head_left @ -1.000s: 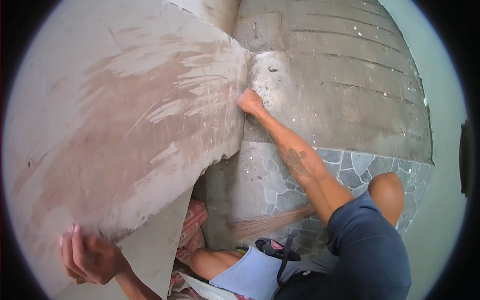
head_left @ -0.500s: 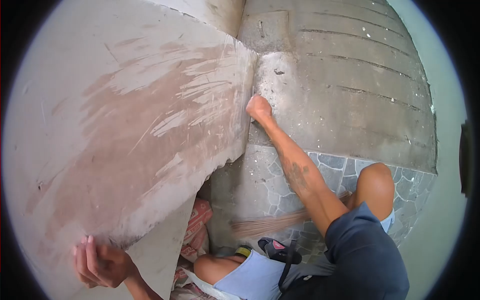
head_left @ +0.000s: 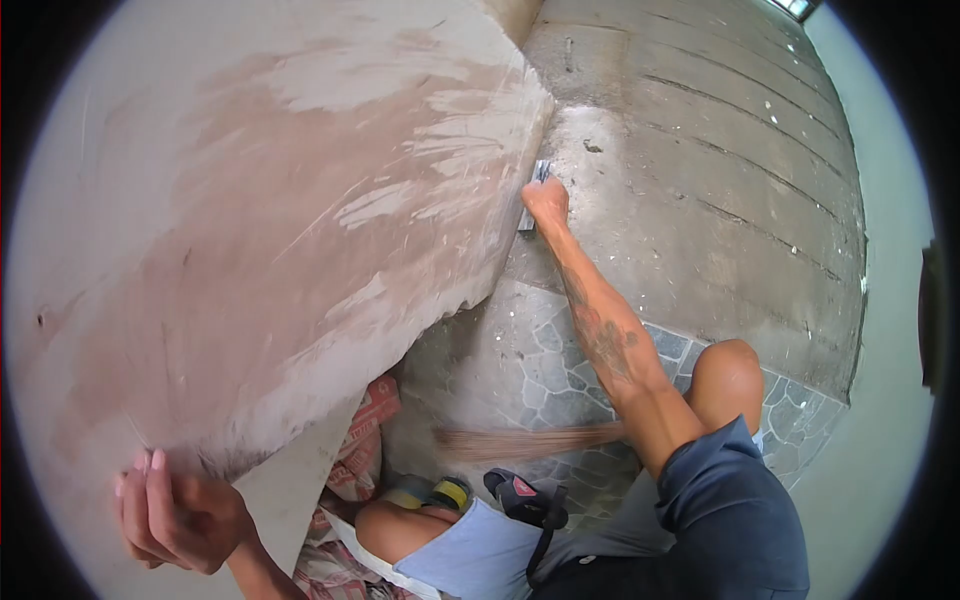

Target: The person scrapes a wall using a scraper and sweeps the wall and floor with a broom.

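Observation:
My right hand (head_left: 546, 202) is closed around a flat metal trowel (head_left: 527, 221). The blade shows above and below the fist and stands along the edge of the slanted plastered panel (head_left: 330, 200), where it meets the grey stepped surface. Most of the trowel's handle is hidden by my fingers. At the lower left, my left hand (head_left: 185, 515) is raised by the panel's lower end, its fingers loosely bent with a gap to the palm and nothing visible in it. Whether its fingertips touch the panel I cannot tell. Smeared white streaks and brownish patches cover the panel.
A rough grey surface (head_left: 720, 150) with grooved lines lies at the right. Below it are stone-patterned tiles (head_left: 560, 370) and a stick broom (head_left: 530, 442). Red-and-white bags (head_left: 360, 440) sit under the panel. A dark sandal (head_left: 515, 495) and yellow-black tape roll (head_left: 450, 493) are near my legs.
The camera view has shifted, so the panel and right hand appear farther right and slightly higher. The trowel blade, barely visible before, now shows in the right hand. The left hand stays similarly bent.

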Demonstrator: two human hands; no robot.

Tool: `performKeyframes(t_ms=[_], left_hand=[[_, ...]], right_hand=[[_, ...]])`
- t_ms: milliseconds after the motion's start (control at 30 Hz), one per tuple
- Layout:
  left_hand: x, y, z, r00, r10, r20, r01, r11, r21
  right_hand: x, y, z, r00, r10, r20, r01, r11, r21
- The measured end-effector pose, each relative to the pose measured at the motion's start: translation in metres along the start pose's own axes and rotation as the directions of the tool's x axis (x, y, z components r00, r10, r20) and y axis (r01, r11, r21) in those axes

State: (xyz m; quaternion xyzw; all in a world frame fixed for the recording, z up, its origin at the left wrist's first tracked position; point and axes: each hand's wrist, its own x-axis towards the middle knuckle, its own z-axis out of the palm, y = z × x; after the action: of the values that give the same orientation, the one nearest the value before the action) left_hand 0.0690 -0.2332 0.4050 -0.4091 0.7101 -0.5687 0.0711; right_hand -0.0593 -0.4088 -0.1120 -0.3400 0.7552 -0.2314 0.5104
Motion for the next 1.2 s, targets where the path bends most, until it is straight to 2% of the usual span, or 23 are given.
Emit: performKeyframes(t_ms=[33,67,167,200,333,433,467,567,600,700,733,867,933,1100,1200], left_hand=[[0.0,0.0,0.0,1.0,0.011,0.001,-0.011,1.0,0.004],[0.0,-0.001,0.0,1.0,0.021,-0.003,-0.021,1.0,0.009],[-0.001,-0.003,0.0,1.0,0.02,0.01,-0.019,1.0,-0.021],[-0.003,-0.006,0.002,1.0,0.031,-0.002,-0.031,0.999,-0.016],[-0.004,-0.009,0.001,0.997,0.078,0.001,-0.078,0.996,-0.037],[0.002,-0.01,-0.002,0.996,0.095,0.003,-0.094,0.994,-0.06],[0.002,-0.008,0.0,0.995,0.1,-0.005,-0.1,0.993,-0.065],[0.0,-0.012,0.002,0.991,0.13,-0.021,-0.132,0.987,-0.092],[0.0,-0.013,0.001,0.991,0.131,-0.008,-0.132,0.989,-0.065],[0.001,-0.01,0.001,0.994,0.113,-0.002,-0.113,0.993,-0.032],[0.0,-0.01,0.002,0.994,0.109,-0.017,-0.11,0.993,-0.042],[0.0,-0.011,-0.001,0.991,0.134,0.003,-0.134,0.991,-0.03],[0.0,-0.01,-0.002,0.994,0.109,0.013,-0.109,0.993,-0.045],[-0.004,-0.013,0.004,0.994,0.108,-0.035,-0.11,0.993,-0.05],[-0.004,-0.013,0.005,0.994,0.094,-0.055,-0.096,0.995,-0.032]], right_hand=[[0.0,0.003,0.006,1.0,0.007,-0.023,-0.007,1.0,0.002],[-0.007,-0.011,-0.006,0.997,0.064,0.044,-0.062,0.997,-0.044],[-0.025,-0.016,-0.012,0.999,0.038,0.014,-0.037,0.995,-0.098],[-0.029,-0.008,-0.004,0.99,-0.125,-0.072,0.114,0.984,-0.14],[0.008,0.004,0.008,0.986,-0.158,-0.043,0.148,0.972,-0.181],[-0.009,-0.006,-0.006,0.978,-0.203,0.054,0.21,0.936,-0.282],[-0.011,-0.001,0.001,0.966,-0.256,0.02,0.249,0.915,-0.318],[0.007,0.008,0.001,0.958,-0.285,0.032,0.284,0.925,-0.251],[0.007,0.001,0.002,0.975,-0.21,0.078,0.223,0.937,-0.27],[-0.006,0.014,-0.002,0.939,-0.342,0.03,0.338,0.903,-0.266],[-0.013,0.012,-0.005,0.948,-0.305,0.086,0.317,0.909,-0.269],[-0.015,0.009,0.001,0.944,-0.327,0.037,0.327,0.917,-0.23],[-0.027,0.015,-0.005,0.947,-0.313,0.072,0.322,0.92,-0.224],[-0.011,0.009,-0.002,0.95,-0.299,0.089,0.312,0.925,-0.217],[-0.021,0.011,-0.002,0.948,-0.314,0.045,0.316,0.922,-0.224]])
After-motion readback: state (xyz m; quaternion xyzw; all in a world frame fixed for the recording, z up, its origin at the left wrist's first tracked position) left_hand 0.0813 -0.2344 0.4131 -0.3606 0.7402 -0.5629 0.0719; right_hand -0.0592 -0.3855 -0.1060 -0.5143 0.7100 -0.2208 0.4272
